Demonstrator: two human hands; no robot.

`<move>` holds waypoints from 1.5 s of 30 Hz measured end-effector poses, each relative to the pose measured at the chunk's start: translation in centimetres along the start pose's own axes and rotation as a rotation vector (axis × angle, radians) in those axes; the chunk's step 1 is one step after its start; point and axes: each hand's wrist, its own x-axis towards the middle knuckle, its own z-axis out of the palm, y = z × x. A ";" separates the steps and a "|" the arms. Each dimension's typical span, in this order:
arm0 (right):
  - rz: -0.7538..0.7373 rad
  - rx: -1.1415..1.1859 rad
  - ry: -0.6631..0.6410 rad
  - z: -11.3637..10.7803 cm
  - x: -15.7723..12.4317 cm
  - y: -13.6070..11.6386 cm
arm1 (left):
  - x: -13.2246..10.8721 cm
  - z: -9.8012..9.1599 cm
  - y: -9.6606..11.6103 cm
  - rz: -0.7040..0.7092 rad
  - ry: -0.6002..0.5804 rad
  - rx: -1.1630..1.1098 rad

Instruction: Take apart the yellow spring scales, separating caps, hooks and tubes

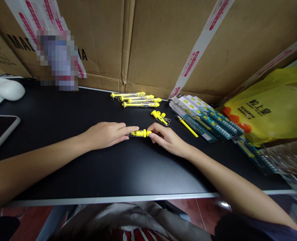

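A clear-tubed spring scale [139,133] with yellow fittings lies between my two hands, low over the black table. My left hand [107,134] grips its clear tube from the left, fingers on top and thumb below. At the other end, my right hand [165,136] pinches the small yellow end piece [149,133]. Just beyond my right fingers are loose yellow end parts with wire hooks [160,117]. A thin yellow rod [188,126] rests to their right. Several similar spring scales [140,104] lie side by side farther back.
Several green and white boxes [211,117] overlap at the right, beside a yellow plastic bag [276,107]. A phone [0,132] and a white device [10,90] are at the left. Large cardboard boxes [153,43] wall off the back of the black table [128,177].
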 end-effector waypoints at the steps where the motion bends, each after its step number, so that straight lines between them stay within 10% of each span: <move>1: 0.005 0.001 0.003 0.1 0.0 0.1 | 0.0 0.0 0.0 0.000 0.001 0.001; 45: 0.002 -0.010 -0.015 0.0 0.0 0.0 | 0.0 0.2 -0.1 0.000 -0.007 -0.012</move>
